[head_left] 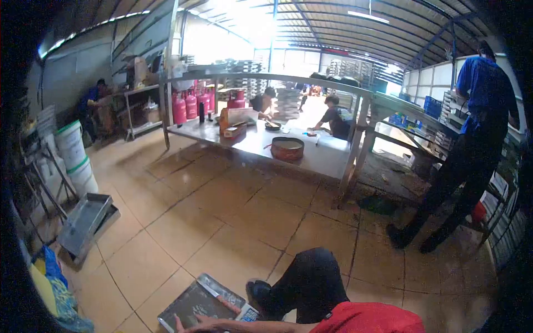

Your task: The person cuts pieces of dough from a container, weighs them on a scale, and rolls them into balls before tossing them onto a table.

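Observation:
Low at the bottom edge, a grey metal tray [191, 304] with pale marks lies at a slant near the floor. My left hand [195, 324] is over its near part, fingers spread, partly cut off by the frame. Just right of it, my right hand [229, 306] shows only a few stretched fingers at the tray's right side; the rest is hidden. A small keypad panel [250, 315] sits beside these fingers. Neither hand visibly holds anything. A red sleeve [369, 319] and a dark trouser leg [316, 277] are at the right.
Ahead stands a metal table [205, 133] bearing a round red-rimmed container [287, 149]. Metal trays [86, 222] and white buckets [72, 147] are at left. A person in blue [486, 89] stands at right; other people are farther back.

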Motion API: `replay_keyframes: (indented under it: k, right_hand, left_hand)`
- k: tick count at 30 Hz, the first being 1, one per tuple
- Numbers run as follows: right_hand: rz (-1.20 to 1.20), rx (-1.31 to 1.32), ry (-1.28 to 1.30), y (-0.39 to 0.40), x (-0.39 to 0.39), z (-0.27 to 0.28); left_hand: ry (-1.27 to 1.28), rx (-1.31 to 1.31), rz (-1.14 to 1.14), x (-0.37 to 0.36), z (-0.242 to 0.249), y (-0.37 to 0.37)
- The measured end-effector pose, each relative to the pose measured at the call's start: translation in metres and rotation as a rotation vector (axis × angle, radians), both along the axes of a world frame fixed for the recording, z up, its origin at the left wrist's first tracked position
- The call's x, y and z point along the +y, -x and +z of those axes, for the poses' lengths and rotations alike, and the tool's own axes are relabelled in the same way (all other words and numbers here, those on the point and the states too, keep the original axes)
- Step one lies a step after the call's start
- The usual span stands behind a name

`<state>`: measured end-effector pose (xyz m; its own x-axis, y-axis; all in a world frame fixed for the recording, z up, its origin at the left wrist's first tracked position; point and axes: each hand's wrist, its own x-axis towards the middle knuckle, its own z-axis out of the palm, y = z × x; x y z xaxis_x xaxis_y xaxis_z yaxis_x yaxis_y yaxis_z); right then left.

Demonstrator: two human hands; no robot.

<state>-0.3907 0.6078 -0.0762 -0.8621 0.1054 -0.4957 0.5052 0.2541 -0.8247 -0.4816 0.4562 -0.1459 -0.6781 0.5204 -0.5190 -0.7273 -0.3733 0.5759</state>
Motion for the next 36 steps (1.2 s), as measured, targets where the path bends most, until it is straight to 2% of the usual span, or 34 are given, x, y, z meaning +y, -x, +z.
replay_keyframes:
  k: [4,6,8,9,10,11,13,14,15,16,17,18,19,20,23,25,27,29,30,32,35,36]
  right_hand:
    - [-0.123,0.201,0.206,0.012,0.059,-0.005]
    - [-0.196,0.313,0.248,0.036,0.092,-0.012]
    - [-0.330,0.538,0.247,0.066,0.154,0.007]
    - [-0.410,0.676,0.229,0.077,0.193,0.033]
    - [-0.510,0.837,0.222,0.082,0.232,0.072]
    - [-0.613,1.070,0.208,0.071,0.270,0.156]
    - [-0.812,1.541,0.214,0.022,0.313,0.326]
    - [-0.879,1.770,0.229,-0.006,0.324,0.387]
    - [-0.920,1.970,0.223,-0.025,0.324,0.429]
    - [-1.102,2.104,0.117,-0.026,0.336,0.440]
    - [-1.081,2.271,0.123,-0.029,0.325,0.445]
    - [-1.166,2.209,-0.113,-0.032,0.322,0.438]
    - [-1.244,2.128,-0.345,-0.034,0.319,0.426]
    - [-1.226,2.081,-0.412,-0.035,0.317,0.416]
    - [-1.198,1.899,-0.541,-0.014,0.327,0.376]
    - [-1.176,1.680,-0.670,-0.005,0.308,0.356]
    - [-0.885,1.502,-0.416,0.027,0.320,0.323]
    - [-0.680,1.285,-0.466,0.046,0.304,0.298]
    - [-0.557,1.256,-0.546,0.061,0.301,0.278]
    - [-0.330,1.104,-0.684,0.089,0.292,0.227]
    - [-0.035,0.618,-0.834,0.099,0.253,0.135]
    - [0.166,0.529,-0.837,0.090,0.242,0.104]
  left_hand:
    - [0.128,0.195,-0.128,0.004,0.020,0.014]
    - [0.264,0.479,-0.285,-0.008,0.012,0.033]
    - [0.404,0.724,-0.390,-0.018,0.016,0.060]
    - [0.359,0.547,-0.270,-0.015,0.047,0.054]
    - [0.309,0.380,-0.130,-0.012,0.078,0.048]
    - [0.260,0.208,-0.003,-0.011,0.101,0.044]
    - [0.305,0.551,-0.092,-0.030,0.088,0.039]
    - [0.327,0.721,-0.135,-0.044,0.075,0.038]
    - [0.367,0.774,-0.120,-0.058,0.051,0.047]
    - [0.399,0.829,-0.104,-0.069,0.018,0.064]
    - [0.435,0.885,-0.090,-0.074,0.001,0.072]
    - [0.381,0.743,-0.052,-0.065,0.017,0.057]
    - [0.330,0.601,-0.016,-0.046,0.061,0.023]
    - [0.281,0.457,0.019,-0.035,0.087,0.005]
    - [0.195,0.152,0.045,-0.035,0.091,0.007]
    - [0.235,0.163,0.042,-0.039,0.102,-0.001]
    - [0.276,0.190,0.066,-0.046,0.114,-0.013]
    - [0.324,0.228,0.105,-0.054,0.122,-0.026]
    - [0.331,0.228,0.132,-0.061,0.115,-0.025]
    - [0.286,0.240,0.164,-0.088,0.087,-0.013]
    - [0.190,0.280,0.232,-0.149,0.034,-0.008]
    - [0.139,0.304,0.248,-0.180,0.007,-0.009]
